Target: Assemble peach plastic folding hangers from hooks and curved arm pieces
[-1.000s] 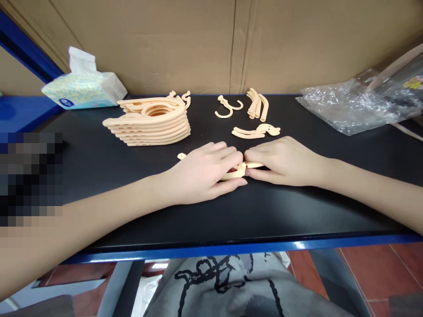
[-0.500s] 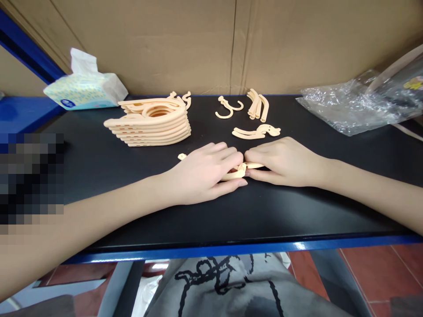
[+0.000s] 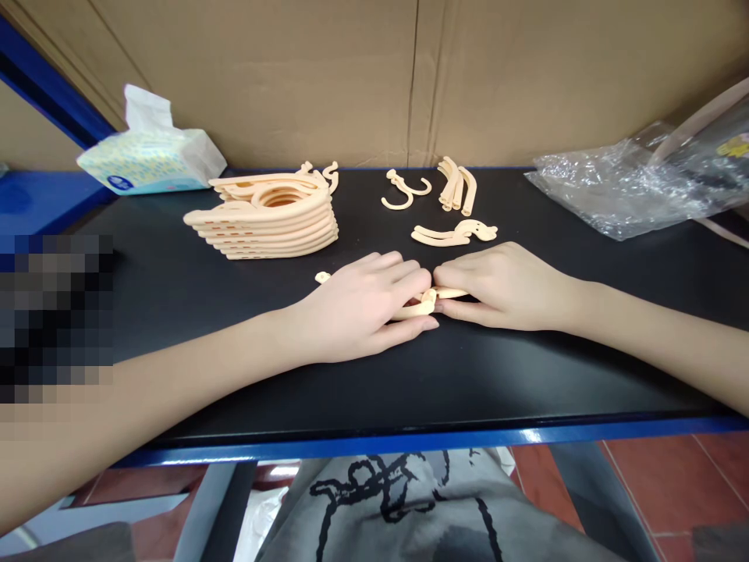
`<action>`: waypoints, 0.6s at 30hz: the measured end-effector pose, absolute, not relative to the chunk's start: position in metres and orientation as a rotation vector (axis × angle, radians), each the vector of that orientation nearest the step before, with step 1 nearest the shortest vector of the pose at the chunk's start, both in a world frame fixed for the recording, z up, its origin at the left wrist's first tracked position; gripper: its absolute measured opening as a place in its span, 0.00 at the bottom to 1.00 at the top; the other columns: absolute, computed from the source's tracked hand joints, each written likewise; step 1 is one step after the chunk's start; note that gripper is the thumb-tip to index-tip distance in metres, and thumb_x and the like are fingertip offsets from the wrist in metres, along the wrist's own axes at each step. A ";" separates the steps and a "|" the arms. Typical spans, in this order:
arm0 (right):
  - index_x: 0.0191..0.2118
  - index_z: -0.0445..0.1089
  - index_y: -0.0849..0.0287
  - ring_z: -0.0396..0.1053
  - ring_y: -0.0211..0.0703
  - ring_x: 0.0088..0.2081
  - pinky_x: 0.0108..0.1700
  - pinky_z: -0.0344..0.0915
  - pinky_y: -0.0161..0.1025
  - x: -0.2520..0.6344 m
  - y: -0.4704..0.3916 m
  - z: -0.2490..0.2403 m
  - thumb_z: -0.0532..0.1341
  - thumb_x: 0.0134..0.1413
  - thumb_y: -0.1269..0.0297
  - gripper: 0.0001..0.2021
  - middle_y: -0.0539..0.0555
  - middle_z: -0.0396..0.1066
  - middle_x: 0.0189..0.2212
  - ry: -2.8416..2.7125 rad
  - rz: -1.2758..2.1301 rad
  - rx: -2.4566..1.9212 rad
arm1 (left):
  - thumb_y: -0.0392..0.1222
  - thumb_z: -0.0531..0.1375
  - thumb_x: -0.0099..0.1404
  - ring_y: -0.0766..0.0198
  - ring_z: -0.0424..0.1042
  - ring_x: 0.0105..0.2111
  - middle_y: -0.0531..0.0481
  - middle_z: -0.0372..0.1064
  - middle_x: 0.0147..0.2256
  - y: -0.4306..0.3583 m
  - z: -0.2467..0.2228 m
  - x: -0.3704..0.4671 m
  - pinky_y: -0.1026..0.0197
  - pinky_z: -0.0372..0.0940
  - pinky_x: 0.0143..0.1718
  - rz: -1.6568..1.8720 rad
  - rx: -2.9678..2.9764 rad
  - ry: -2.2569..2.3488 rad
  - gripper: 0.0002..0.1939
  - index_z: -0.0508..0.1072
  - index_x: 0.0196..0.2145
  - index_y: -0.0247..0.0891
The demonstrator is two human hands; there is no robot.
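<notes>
My left hand [image 3: 368,304] is closed over a cream plastic folding hanger [image 3: 413,311] lying low over the black tabletop. One end of that hanger pokes out past the knuckles on the left, while most of it is hidden under the palm. My right hand [image 3: 503,289] pinches a slim cream hanger arm [image 3: 450,293] against the hanger's end, and its fingertips almost meet those of the left. Whether the two parts are joined cannot be seen. Just behind my right hand lies another folded cream hanger piece [image 3: 453,233].
A stack of folded cream hangers [image 3: 269,226] stands back left, beside a tissue pack [image 3: 152,156]. Farther back are loose hooks [image 3: 403,190] and several curved hanger arms [image 3: 456,187]. A clear plastic bag [image 3: 620,187] lies at right. Cardboard [image 3: 328,78] walls the back.
</notes>
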State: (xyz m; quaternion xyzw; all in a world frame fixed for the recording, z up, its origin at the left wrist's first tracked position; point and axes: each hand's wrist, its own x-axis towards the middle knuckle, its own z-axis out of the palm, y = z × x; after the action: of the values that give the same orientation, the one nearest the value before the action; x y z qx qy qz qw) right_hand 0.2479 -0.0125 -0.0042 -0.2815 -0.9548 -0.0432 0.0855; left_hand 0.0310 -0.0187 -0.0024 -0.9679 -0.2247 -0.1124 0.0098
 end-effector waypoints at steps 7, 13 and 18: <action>0.27 0.60 0.60 0.58 0.33 0.23 0.23 0.43 0.33 0.248 -0.012 -0.005 0.46 0.63 0.54 0.18 0.48 0.64 0.22 -2.849 -0.126 -0.837 | 0.49 0.49 0.69 0.61 0.60 0.33 0.49 0.63 0.32 -0.018 -0.002 0.031 0.61 0.54 0.35 -0.342 -3.022 -0.701 0.13 0.62 0.33 0.37; 0.27 0.61 0.60 0.58 0.33 0.22 0.23 0.42 0.33 0.248 -0.012 -0.005 0.46 0.63 0.54 0.19 0.48 0.64 0.22 -2.841 -0.134 -0.842 | 0.49 0.48 0.70 0.61 0.60 0.33 0.49 0.63 0.32 -0.019 -0.003 0.031 0.61 0.54 0.34 -0.343 -3.004 -0.698 0.13 0.62 0.33 0.37; 0.27 0.61 0.60 0.58 0.33 0.22 0.23 0.42 0.33 0.248 -0.013 -0.004 0.46 0.63 0.54 0.19 0.49 0.64 0.22 -2.847 -0.125 -0.848 | 0.49 0.49 0.69 0.61 0.60 0.33 0.49 0.63 0.32 -0.018 -0.004 0.031 0.61 0.55 0.34 -0.347 -3.010 -0.693 0.13 0.62 0.33 0.37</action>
State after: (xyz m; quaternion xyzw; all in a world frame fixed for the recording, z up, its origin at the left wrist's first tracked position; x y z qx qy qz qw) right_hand 0.2484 -0.0126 -0.0045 -0.2842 -0.9542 -0.0419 0.0842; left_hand 0.0315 -0.0181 -0.0040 -0.9682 -0.2230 -0.1118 0.0169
